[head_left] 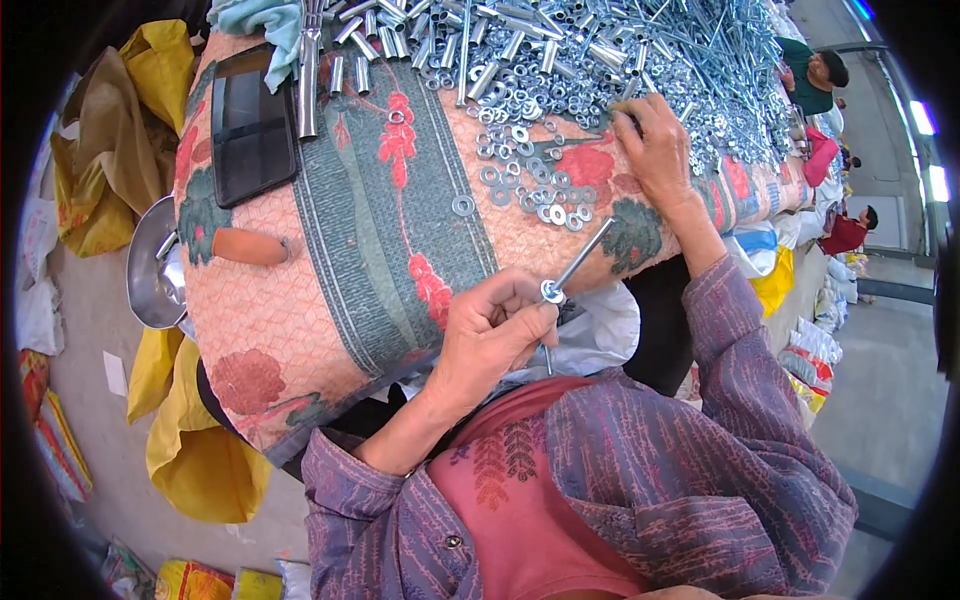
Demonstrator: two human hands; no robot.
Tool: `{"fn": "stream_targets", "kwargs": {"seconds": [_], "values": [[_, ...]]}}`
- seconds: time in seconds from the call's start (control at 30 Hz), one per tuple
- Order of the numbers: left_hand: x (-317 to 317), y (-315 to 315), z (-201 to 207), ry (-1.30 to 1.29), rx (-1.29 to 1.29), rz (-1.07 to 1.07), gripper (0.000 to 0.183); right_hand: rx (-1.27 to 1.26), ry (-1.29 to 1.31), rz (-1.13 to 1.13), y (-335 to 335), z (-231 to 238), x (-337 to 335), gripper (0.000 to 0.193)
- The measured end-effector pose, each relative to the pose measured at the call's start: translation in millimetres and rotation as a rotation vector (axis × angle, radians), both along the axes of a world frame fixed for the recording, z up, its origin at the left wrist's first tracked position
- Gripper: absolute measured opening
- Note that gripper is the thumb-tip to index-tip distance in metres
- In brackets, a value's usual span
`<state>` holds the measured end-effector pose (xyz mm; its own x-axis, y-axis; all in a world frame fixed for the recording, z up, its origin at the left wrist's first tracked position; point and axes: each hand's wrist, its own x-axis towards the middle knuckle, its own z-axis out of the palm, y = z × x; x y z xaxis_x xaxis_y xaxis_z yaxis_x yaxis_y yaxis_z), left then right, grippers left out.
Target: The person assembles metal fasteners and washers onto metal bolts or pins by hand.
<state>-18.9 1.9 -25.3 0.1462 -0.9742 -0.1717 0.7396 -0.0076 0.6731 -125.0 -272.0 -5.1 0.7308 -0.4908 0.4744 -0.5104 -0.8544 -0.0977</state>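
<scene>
My left hand (498,325) is closed around a thin metal bolt (585,252), whose shank points up and to the right. A washer (552,291) sits around the bolt beside my thumb. Below the thumb another short length of metal rod (548,360) shows. Out at the near edge of the metal parts, my right hand (655,145) has its fingers bent together over the washers. Whatever its fingertips hold is too small to make out. Loose flat washers (545,190) lie spread on the flowered cloth (400,250) between my hands.
Metal sleeves (510,45) and long bolts (700,50) are heaped at the back. On the left lie a black phone (250,130), a metal tool (307,90), a light-blue cloth (262,20) and a brown handle (250,247). A steel bowl (150,265) and yellow sacks (200,450) stand beyond. Other people sit far right.
</scene>
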Motion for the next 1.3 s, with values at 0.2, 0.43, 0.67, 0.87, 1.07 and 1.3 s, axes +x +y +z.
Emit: {"fn": "stream_targets", "kwargs": {"seconds": [0.2, 0.43, 0.67, 0.87, 1.07, 1.3], "values": [[-1.9, -2.3, -1.6, 0.017, 0.039, 0.001, 0.008, 0.925, -0.303, -0.101, 38.0, 28.9, -5.4, 0.010], [-0.9, -2.4, -0.8, -0.051, 0.046, -0.024, 0.008, 1.485, -0.480, 0.261, 105.1, 45.8, -14.8, 0.012], [12.4, -0.6, 8.1, 0.185, 0.054, -0.182, 0.005, 1.489, -0.410, 0.257, 123.0, 58.9, -9.7, 0.026], [12.8, -4.8, 18.0, -0.017, 0.062, -0.161, 0.021, 1.714, -0.371, 0.214, 137.3, 48.6, -21.6, 0.022], [-12.2, -12.0, 19.2, -0.102, 0.001, -0.072, 0.031, 1.618, -0.544, 0.229, 126.7, 53.6, -40.4, 0.017], [-41.1, -14.1, 22.0, -0.282, 0.157, -0.077, 0.030, 1.633, -0.528, 0.242, 134.2, 21.3, -57.5, 0.016]]}}
